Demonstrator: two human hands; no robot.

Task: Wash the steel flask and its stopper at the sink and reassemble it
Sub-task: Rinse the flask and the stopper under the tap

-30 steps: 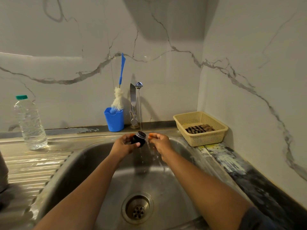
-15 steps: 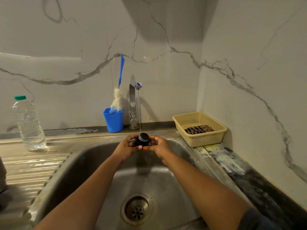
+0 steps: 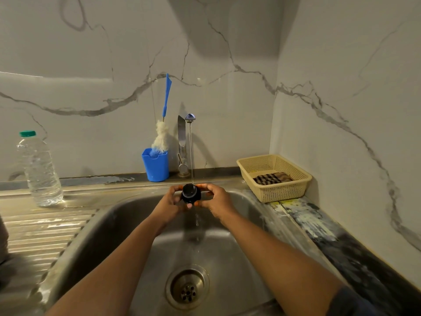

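Observation:
A small black stopper [image 3: 190, 193] sits under the thin stream of water falling from the tap [image 3: 183, 142]. My left hand [image 3: 169, 202] grips it from the left, and my right hand [image 3: 215, 200] grips it from the right, fingers curled round its sides. Both hands hover over the back of the steel sink [image 3: 230, 254]. Water drips below the stopper toward the drain [image 3: 187, 287]. At the far left edge a dark shape [image 3: 2, 238] is partly in view; I cannot tell whether it is the flask.
A blue cup [image 3: 156, 165] with a bottle brush stands left of the tap. A plastic water bottle [image 3: 38, 169] stands on the ribbed drainboard at left. A beige basket [image 3: 275, 179] holding a folded cloth sits in the right corner by the wall.
My right hand closed in from the right and now grips the stopper together with the left. The stopper turned so its round top faces up toward me.

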